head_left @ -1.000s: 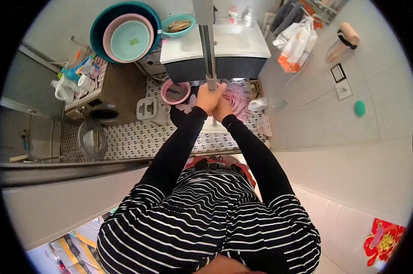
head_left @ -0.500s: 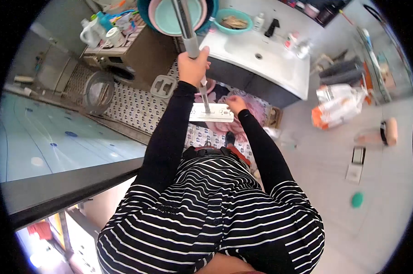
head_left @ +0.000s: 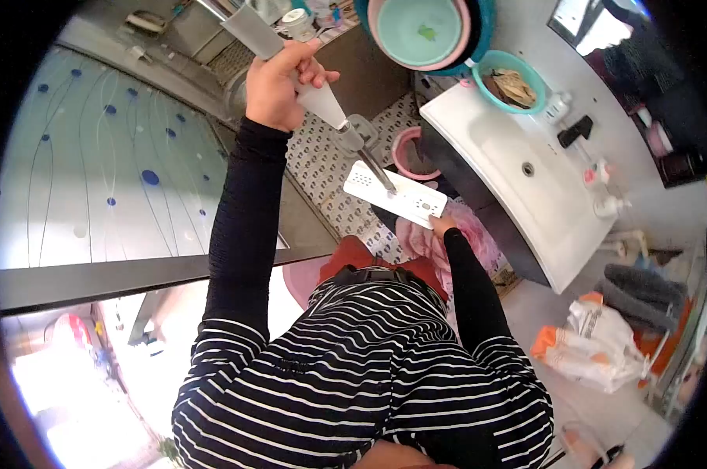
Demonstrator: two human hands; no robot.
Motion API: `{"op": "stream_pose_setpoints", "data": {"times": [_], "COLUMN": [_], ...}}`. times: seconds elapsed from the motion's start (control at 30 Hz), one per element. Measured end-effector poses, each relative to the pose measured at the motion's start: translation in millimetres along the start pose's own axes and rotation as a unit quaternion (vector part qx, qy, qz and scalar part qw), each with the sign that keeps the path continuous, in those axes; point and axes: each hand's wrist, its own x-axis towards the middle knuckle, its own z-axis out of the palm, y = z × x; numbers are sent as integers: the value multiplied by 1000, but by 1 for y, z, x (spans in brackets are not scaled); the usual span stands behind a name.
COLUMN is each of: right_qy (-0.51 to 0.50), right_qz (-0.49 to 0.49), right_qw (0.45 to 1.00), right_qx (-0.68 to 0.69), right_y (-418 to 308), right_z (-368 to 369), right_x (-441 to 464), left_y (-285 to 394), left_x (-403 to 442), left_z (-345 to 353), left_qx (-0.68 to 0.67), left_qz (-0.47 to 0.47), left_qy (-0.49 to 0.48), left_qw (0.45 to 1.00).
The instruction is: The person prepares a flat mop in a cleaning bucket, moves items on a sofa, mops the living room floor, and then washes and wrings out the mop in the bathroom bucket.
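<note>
Curling round the pole (head_left: 322, 103), the left hand (head_left: 279, 86) grips firmly while the right (head_left: 443, 224) seems to pinch the plate's (head_left: 410, 202) near-right corner, left of the sink (head_left: 510, 148) — a slip there could swing it into the basin (head_left: 400, 160).

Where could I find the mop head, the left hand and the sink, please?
Mop head (head_left: 407, 203): head view, white upper face.
Left hand (head_left: 274, 88): head view, its middle.
Sink (head_left: 551, 209): head view, bare basin surface.

White glare washes out the lower left, below the frosted glass door (head_left: 127, 195); softer, even light covers the washbasin (head_left: 502, 148). Fisheye distortion bends the edges towards black corners; the plastic bag (head_left: 592, 344) looks slightly soft.
</note>
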Motion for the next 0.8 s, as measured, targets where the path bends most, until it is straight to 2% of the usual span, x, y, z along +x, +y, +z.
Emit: {"op": "stream_pose_setpoints", "data": {"times": [0.13, 0.27, 0.33, 0.47, 0.57, 0.67, 0.7, 0.77, 0.8], "right_qy": [73, 108, 136, 204, 243, 244, 265, 220, 225], "right_qz": [-6, 15, 22, 115, 74, 47, -18, -12, -45], "right_qw": [994, 992, 989, 972, 967, 969, 963, 975, 973], "right_qx": [82, 66, 63, -19, 30, 17, 52, -8, -14], "right_y": [-33, -44, -81, -145, -192, -263, -280, -329, -345], "right_z": [3, 9, -4, 3, 11, 13, 21, 25, 32], "right_x": [16, 41, 40, 69, 93, 104, 110, 112, 115], "left_y": [7, 6, 7, 8, 5, -2, -4, -13, -18], "left_x": [16, 27, 38, 63, 84, 107, 115, 132, 139], "left_z": [-13, -40, -52, -79, -104, -127, -132, -144, -149], "left_qx": [-2, 5, 2, 3, 5, 19, 26, 31, 32], "left_qz": [0, 7, 22, 30, 37, 48, 53, 57, 54], "left_qy": [11, 23, 30, 72, 66, 77, 77, 82, 86], "left_qw": [1000, 1000, 999, 997, 997, 996, 995, 994, 994]}}
